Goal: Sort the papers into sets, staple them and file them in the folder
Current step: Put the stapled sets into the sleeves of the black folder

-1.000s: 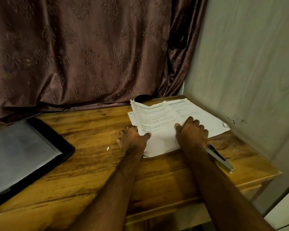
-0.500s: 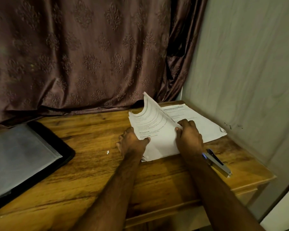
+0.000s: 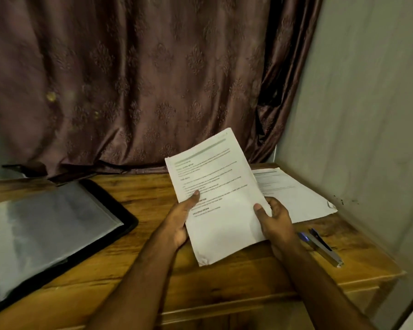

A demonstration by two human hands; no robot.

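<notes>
Both the left hand [image 3: 177, 225] and right hand [image 3: 275, 222] pinch the lifted paper set [image 3: 218, 198] by its edges, so loose sheets could slip askew before stapling.

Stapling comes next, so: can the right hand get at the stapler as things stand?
Probably yes, once freed: the stapler lies uncovered just beside the right hand, but that hand grips the held papers.

Two hands, left hand [image 3: 177, 225] and right hand [image 3: 275, 222]. One held sheaf of papers [image 3: 219, 194], one paper pile [image 3: 293, 196] far right, one stapler [image 3: 324, 247], one open folder [image 3: 57, 225] left, one table [image 3: 153, 270].
</notes>
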